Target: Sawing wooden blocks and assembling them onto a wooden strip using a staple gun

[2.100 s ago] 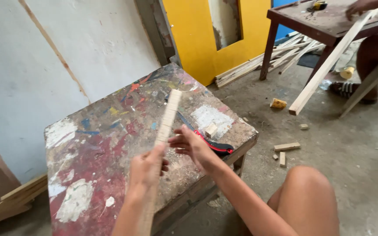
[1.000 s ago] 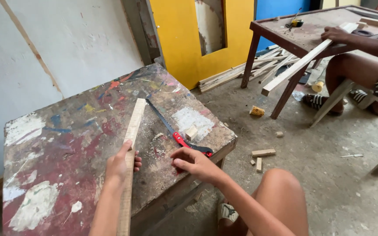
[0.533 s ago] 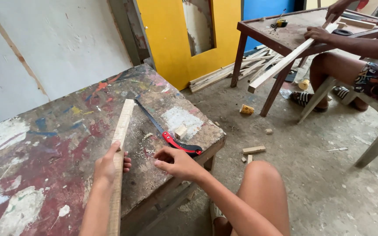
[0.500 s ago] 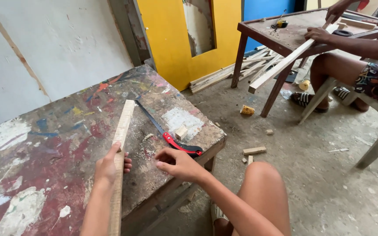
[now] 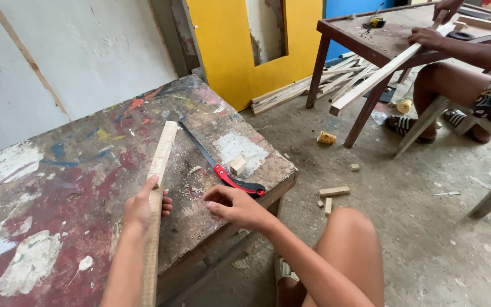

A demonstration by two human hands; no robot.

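Wood strip in your left hand — fingers wrapped round it, pinning it flat along paint-stained table. Your right hand loosely curled, gripping nothing, resting on table edge just beside red-and-black handle of handsaw. Saw blade lies beside strip — sawdust between. Small wood block touches saw. Another person's hand holds long plank at far table.

Single head-worn view, looking steeply down, close over paint-stained table

Small yellow box-like package on concrete floor near far table leg; no labels, signs, screens.
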